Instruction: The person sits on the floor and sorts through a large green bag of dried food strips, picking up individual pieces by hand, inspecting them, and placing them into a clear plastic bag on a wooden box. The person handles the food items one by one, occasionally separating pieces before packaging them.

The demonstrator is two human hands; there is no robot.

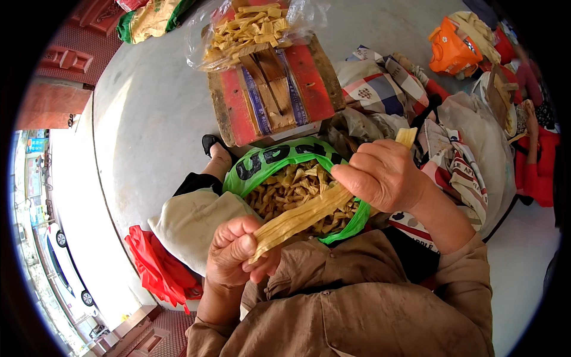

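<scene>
A long, flat yellow strip [303, 221] stretches just below centre, over the open mouth of a green bag [245, 178] full of brownish pieces [285, 193]. The left hand [241, 250], towards 7 o'clock, pinches the strip's lower end between thumb and fingers; the right hand [380, 177], at 3 o'clock, is closed around it near the upper end. The bag's rim carries bold black lettering, bent by folds. At 12 o'clock, on a red-topped worktop [229, 107], two blue bands [254, 98] flank a slotted wooden block [270, 80]; their pale print is too small to make out. Printed cloth [467, 172] at 3 o'clock shows lettering broken by creases.

The right fist hides a stretch of the strip, and some left fingers are tucked out of sight beneath it. A clear plastic bag [250, 33] of yellow pieces is cut off by the top edge at 12 o'clock, as is a yellow-and-green sack [153, 22] at 11. Near 3 o'clock, another person's arm [532, 128] is dim against the dark rim
</scene>
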